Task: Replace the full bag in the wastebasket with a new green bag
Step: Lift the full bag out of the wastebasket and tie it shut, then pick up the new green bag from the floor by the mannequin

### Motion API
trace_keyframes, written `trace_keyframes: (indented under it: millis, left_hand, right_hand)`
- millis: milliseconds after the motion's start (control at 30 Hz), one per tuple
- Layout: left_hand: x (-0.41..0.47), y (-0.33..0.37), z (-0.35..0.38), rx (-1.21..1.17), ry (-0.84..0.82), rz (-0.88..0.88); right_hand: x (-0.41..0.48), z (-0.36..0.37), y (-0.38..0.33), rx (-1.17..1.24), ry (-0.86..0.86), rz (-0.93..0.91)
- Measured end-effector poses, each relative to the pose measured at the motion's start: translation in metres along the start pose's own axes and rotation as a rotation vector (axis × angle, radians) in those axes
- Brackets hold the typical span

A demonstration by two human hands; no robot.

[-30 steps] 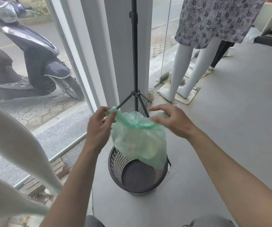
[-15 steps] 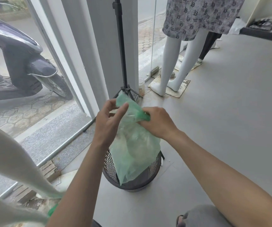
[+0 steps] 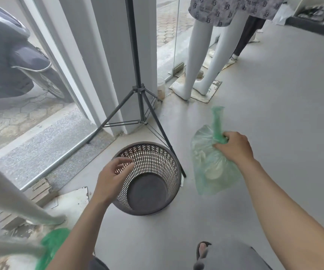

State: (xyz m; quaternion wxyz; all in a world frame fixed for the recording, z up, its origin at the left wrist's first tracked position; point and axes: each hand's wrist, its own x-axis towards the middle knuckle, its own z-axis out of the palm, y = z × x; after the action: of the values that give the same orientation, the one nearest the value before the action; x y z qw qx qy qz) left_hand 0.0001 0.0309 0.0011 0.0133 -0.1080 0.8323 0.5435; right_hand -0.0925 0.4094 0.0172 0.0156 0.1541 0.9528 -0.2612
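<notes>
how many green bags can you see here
2. The full green bag hangs to the right of the wastebasket, held by its twisted neck in the right hand. Another green bag lies at bottom left, partly hidden by the left arm.

Only one thing reads here: a repeated "LB"-style monogram printed all over the grey dress on the white mannequin. No other lettering legible anywhere.

Full bag right of wastebasket
</notes>
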Motion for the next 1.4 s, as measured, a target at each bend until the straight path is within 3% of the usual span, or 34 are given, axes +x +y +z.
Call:
trace_keyframes:
  millis: [400,600,900,967,1033,1167,1233,1400]
  left_hand:
    - [-0.026,-0.037,0.029,0.182,-0.061,0.022]
    - [-0.027,-0.035,0.021,0.187,-0.049,0.041]
    - [-0.03,-0.037,-0.024,0.134,0.035,0.008]
    - [-0.031,-0.038,-0.037,0.125,0.07,0.0]
    - [-0.033,-0.043,-0.053,0.13,0.117,-0.018]
    - [-0.042,-0.062,-0.089,0.192,0.226,-0.086]
    - [-0.05,-0.082,-0.108,0.23,0.266,-0.194]
    - [-0.079,-0.145,-0.145,0.408,0.274,-0.534]
  right_hand:
    - [-0.019,0.104,0.097,-0.132,-0.188,0.251]
    - [-0.026,0.111,0.095,-0.163,-0.263,0.316]
    - [0.013,0.106,0.081,-0.334,-0.261,0.261]
    - [0.069,0.129,0.113,-0.328,-0.239,0.154]
    - [0.086,0.136,0.093,-0.246,-0.167,-0.052]
    - [-0.026,0.083,-0.087,-0.068,0.025,-0.54]
    - [-0.068,0.078,-0.143,0.012,-0.053,-0.77]
    - [-0.128,0.129,-0.215,-0.035,-0.444,-1.247]
